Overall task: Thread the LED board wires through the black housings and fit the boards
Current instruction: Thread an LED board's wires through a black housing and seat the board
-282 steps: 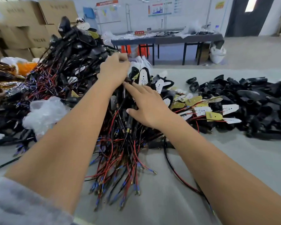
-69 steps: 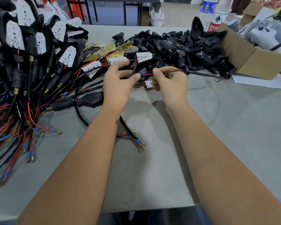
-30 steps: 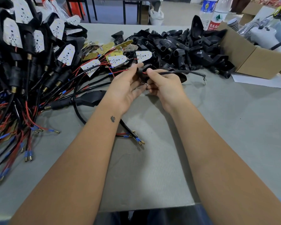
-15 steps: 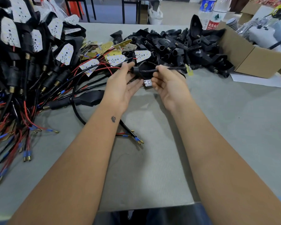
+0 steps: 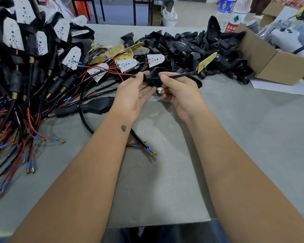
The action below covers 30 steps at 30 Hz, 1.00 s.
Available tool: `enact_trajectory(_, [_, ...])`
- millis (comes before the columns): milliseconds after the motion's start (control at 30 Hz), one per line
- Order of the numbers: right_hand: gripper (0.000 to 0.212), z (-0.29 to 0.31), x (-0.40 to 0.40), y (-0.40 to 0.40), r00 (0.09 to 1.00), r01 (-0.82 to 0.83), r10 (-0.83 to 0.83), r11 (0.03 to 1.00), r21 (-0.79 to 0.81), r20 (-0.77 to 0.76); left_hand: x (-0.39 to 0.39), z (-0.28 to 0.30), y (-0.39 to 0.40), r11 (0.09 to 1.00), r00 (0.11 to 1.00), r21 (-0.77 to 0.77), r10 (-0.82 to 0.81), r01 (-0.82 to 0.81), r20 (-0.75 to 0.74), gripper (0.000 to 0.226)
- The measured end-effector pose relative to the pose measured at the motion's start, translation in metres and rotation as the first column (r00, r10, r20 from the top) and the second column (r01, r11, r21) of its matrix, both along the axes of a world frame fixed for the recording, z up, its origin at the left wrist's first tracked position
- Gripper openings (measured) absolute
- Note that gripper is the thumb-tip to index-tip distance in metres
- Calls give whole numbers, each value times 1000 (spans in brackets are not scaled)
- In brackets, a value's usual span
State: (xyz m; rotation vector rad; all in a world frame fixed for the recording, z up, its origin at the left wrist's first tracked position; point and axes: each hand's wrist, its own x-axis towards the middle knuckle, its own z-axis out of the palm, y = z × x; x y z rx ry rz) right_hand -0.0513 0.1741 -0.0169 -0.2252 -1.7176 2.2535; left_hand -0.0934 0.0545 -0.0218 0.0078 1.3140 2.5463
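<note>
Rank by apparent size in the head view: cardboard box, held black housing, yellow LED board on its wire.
1. cardboard box, though partly cropped
2. black housing, partly hidden by the hands
3. yellow LED board

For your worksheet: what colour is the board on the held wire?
Yellow board, head view.

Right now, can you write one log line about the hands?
left hand: pinches wire | right hand: pinches wire | black housing: between hands | LED board: not seated

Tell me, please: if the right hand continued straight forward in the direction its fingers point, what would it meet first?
Probably the black housing held between both hands: the right hand points up-left at it, already touching. Depth beyond is unclear.
</note>
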Motion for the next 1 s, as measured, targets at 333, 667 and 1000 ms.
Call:
enact_trajectory(333, [19,-3,-4,4,996,91,-90,994,-59,24,3,2,0,999,999,-23,-29,28,-19,22])
enact_trajectory(667, [16,3,-3,1,997,72,-70,988,-138,20,-3,2,-5,986,986,29,166,-165,-24,29])
enact_trajectory(1000, [13,-3,-3,2,974,223,-228,958,179,10,-1,2,-1,991,996,-109,77,-83,-50,21])
